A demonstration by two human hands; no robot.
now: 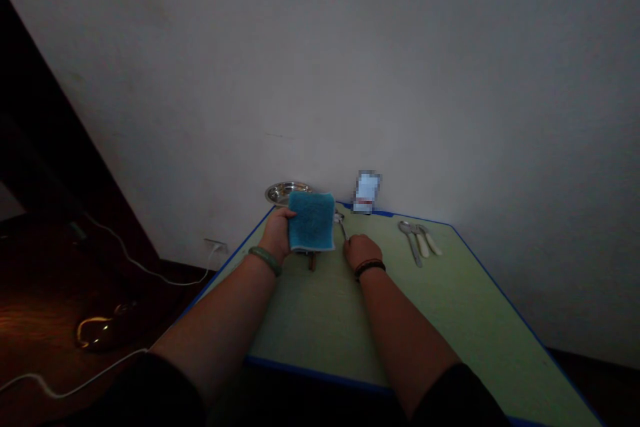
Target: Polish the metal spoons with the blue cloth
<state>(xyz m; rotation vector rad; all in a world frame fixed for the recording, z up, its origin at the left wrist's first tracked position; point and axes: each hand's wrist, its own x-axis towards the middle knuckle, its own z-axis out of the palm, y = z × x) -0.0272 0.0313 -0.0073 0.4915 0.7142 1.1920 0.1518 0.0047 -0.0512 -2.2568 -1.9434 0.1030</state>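
One white cable (150, 273) trails across the dark floor at far left and climbs to a wall socket (215, 245). Beside it, a green board (320, 320) with a blue edge runs away from the person toward the wall. The left hand (275, 235), wearing a pale green bangle (265, 261), holds a blue sponge (312, 221) upright over the board, its fingers closed around the sponge's left side. The sponge's long axis points roughly up in view, and a pale layer shows along its lower edge. A steel bowl (287, 192) sits beyond the sponge near the board's far edge, partly hidden by it. A small brown object (312, 261) pokes out below the sponge, but too little shows to name it. Just right of the sponge lies a spoon (341, 225), its bowl toward the wall and its thin handle slanting back toward the person, into the right hand (361, 251). That hand, with a dark cord bracelet (370, 269), is much the nearer to the spoon. Its fingers curl closed over the handle's end and seem to hold it, though the dim light hides how firmly. A blurred packet (367, 192) stands against the wall, and further right lies steel cutlery with cream handles (419, 241), well apart from both hands.
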